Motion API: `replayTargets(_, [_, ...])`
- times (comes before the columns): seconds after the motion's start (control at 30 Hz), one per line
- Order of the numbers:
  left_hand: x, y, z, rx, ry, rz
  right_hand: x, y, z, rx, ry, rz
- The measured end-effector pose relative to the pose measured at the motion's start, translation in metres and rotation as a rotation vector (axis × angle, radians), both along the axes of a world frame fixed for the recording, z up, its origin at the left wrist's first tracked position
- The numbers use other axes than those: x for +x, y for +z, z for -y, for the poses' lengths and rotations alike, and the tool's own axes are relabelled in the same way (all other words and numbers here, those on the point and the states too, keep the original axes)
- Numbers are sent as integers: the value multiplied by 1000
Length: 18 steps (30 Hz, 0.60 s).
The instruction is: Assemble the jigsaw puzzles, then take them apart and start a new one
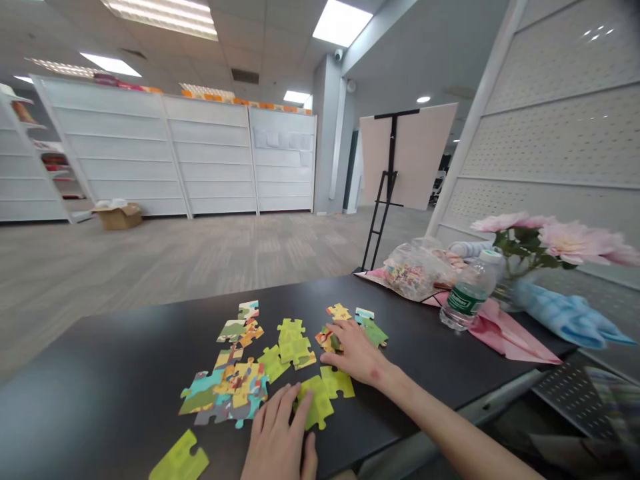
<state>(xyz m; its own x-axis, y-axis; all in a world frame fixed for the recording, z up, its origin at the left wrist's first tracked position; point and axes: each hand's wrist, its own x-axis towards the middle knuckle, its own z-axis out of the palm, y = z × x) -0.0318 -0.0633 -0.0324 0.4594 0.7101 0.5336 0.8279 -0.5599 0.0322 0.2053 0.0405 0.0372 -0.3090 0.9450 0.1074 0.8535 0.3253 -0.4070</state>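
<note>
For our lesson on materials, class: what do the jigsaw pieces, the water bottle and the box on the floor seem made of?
Jigsaw pieces: probably matt printed card, possibly plastic; flat, with cleanly cut tabs.
Water bottle: seemingly glossy plastic; transparent walls with highlights.
Box: likely matt cardboard, judging by its brown colour and open flaps.

One left hand point(280, 430) and one right hand point(361, 357), two in all, over one black table point(115, 373). One puzzle piece point(175, 463) lies alone at the near left; the other puzzle pieces point(314, 402) overlap too much for a sure count, but number well over ten. To the right: one bottle point(469, 297), at least two pink blossoms point(575, 241). Farther off: one easel point(393, 150) at right, one cardboard box point(119, 218) at left
</note>
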Motion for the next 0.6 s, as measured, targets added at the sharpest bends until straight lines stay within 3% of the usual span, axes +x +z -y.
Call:
replayTargets(0.13, [6, 2, 5, -48, 19, 86, -11, -3, -15, -52, -54, -19])
replayTargets(0.3, [18, 14, 13, -171, 117, 249, -3, 1, -48, -66, -46, -62])
replayTargets(0.47, [22, 31, 20, -257, 115, 292, 15, 11, -65, 87, -121, -148])
replayTargets(0.6, [20, 36, 21, -278, 107, 314, 38, 20, -61, 242, -166, -175])
